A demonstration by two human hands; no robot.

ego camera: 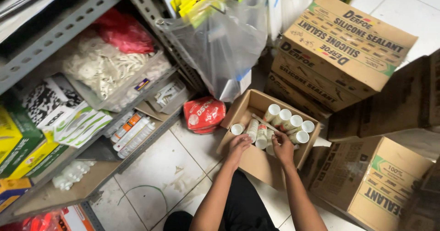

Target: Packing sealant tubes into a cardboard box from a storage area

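Note:
An open brown cardboard box (256, 164) sits on the tiled floor and holds several white sealant tubes (289, 119) standing and leaning on end. My left hand (238, 147) reaches over the box's near edge, fingers bent onto a white tube (252, 129). My right hand (283, 148) is inside the box beside it, fingers curled around another white tube (262, 137). Both forearms come up from the bottom of the view over my dark trousers.
Closed sealant cartons are stacked behind the box (343, 47) and at the right (376, 180). A metal shelf rack (68, 24) with bags, boxes and tubes stands at left. A clear plastic bag (220, 43) and a red packet (204, 114) lie near the box.

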